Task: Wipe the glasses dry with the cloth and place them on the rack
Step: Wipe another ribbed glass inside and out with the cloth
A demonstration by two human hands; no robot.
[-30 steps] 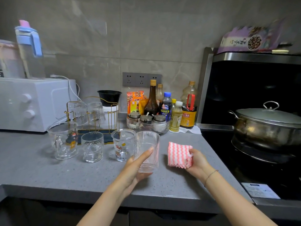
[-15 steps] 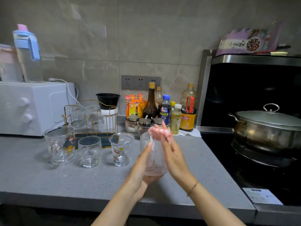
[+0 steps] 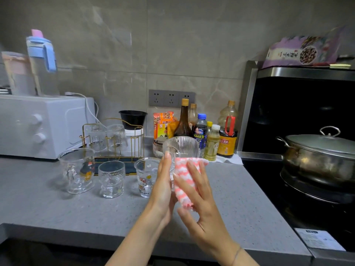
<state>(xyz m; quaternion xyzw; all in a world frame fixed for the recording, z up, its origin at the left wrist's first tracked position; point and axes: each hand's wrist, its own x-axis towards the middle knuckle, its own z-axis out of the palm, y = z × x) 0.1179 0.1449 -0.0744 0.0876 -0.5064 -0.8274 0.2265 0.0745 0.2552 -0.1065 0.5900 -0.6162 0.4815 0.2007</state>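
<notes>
My left hand [image 3: 163,189] holds a ribbed clear glass [image 3: 180,146] upright above the grey counter [image 3: 57,212]. My right hand [image 3: 203,214] presses a pink-and-white cloth [image 3: 182,189] against the glass's near side, fingers spread over it and thumb under its lower edge. Three more glasses stand on the counter to the left: a handled mug [image 3: 77,171], a short textured glass [image 3: 111,179] and a cartoon-printed glass [image 3: 146,177]. Behind them the gold wire rack [image 3: 143,144] carries two upturned glasses [image 3: 96,137] [image 3: 116,136].
A white oven [image 3: 38,125] stands at the back left with jugs on top. Sauce bottles and jars [image 3: 211,139] crowd the wall behind the held glass. A lidded steel pot [image 3: 318,156] sits on the black stove at the right. The counter's front edge is near my wrists.
The cloth went from beside the glass to its rim, then down over its near side. The glass was lifted off the counter and raised toward the bottles.
</notes>
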